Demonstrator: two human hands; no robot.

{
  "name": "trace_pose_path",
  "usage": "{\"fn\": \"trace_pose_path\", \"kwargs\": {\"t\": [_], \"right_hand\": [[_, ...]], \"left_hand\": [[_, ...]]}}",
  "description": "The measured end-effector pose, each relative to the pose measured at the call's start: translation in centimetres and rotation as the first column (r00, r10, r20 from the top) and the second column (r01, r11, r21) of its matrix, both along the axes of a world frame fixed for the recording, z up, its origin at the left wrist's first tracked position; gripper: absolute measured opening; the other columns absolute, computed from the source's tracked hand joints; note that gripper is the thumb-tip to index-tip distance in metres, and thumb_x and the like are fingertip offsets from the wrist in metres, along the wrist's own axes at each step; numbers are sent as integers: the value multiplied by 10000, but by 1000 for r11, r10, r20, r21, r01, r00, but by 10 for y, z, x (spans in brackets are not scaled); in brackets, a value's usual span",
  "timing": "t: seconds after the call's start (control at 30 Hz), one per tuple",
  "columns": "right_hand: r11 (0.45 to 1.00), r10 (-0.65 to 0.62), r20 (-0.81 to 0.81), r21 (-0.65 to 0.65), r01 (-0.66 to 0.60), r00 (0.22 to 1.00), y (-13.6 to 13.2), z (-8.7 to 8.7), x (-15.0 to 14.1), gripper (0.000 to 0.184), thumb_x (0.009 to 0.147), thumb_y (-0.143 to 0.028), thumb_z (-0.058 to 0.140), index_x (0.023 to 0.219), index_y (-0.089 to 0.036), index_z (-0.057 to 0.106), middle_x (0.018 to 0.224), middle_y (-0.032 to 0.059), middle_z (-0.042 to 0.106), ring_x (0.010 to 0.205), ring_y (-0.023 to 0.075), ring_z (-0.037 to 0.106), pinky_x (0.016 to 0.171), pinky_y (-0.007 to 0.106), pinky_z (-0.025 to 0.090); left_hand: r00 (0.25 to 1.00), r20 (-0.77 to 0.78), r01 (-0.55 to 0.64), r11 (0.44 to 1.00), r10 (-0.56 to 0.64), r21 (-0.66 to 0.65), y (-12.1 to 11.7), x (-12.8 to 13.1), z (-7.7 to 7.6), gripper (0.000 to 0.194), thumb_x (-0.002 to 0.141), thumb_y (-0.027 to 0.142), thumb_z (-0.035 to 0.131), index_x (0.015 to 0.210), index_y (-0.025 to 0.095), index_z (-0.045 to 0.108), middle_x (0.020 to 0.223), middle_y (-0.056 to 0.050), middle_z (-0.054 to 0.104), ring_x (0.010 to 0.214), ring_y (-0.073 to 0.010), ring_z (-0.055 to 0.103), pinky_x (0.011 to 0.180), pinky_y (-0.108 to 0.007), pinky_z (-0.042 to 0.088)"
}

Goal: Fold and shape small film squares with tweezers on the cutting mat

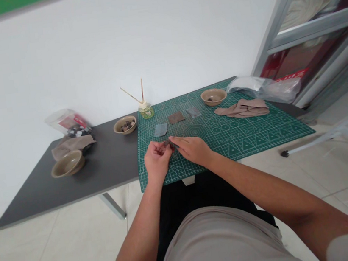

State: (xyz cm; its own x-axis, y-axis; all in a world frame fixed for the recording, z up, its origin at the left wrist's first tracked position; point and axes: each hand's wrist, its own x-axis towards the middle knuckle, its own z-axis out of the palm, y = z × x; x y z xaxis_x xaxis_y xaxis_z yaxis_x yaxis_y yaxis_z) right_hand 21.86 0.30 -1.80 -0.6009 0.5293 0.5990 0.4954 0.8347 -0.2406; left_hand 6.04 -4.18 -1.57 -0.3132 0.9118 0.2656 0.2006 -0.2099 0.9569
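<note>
My left hand (157,157) and my right hand (193,148) meet over the near left part of the green cutting mat (251,135). Between their fingertips is a small dark grey piece (167,142), mostly covered, so its kind does not show. The left thumb and fingers pinch it from one side. From the other side, the right fingers are closed and press against it. Just beyond the hands lie a light grey square sheet (160,129), a brown square sheet (176,117) and a crumpled greyish sheet (193,111).
A bowl with small brown and dark pieces (125,125) stands left of the mat, near a reed diffuser (146,109). Farther left are another bowl (67,163), a cloth (73,146) and a clear container (68,123). At right are a bowl (213,97), brown cloth (243,108) and plastic bag (263,88).
</note>
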Motion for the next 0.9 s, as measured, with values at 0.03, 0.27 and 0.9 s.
{"fn": "trace_pose_path", "kwargs": {"t": [0.03,0.27,0.9], "right_hand": [[1000,-8,8,-17,8,1000,0,0,0,404,912,-108,515,1304,-153,599,1284,110,662,1115,202,678,932,326,576],[999,41,-23,0,-41,999,-2,1,1,431,910,-98,502,1326,-180,586,1326,91,636,1163,189,652,969,308,556],[993,101,-50,69,-98,994,0,0,2,424,908,-77,478,1292,-183,624,1321,96,642,1237,202,602,1045,370,523]], "left_hand": [[1000,25,8,1000,-8,4,0,1,1,231,746,343,709,768,222,514,655,18,657,592,-138,623,570,-255,481],[999,-29,25,1000,-24,6,0,1,2,235,707,286,732,739,216,509,615,59,579,534,-97,536,530,-222,424],[991,-134,-20,1000,20,6,-2,1,1,144,718,259,702,722,208,567,606,48,579,543,-103,524,551,-225,423]]}}
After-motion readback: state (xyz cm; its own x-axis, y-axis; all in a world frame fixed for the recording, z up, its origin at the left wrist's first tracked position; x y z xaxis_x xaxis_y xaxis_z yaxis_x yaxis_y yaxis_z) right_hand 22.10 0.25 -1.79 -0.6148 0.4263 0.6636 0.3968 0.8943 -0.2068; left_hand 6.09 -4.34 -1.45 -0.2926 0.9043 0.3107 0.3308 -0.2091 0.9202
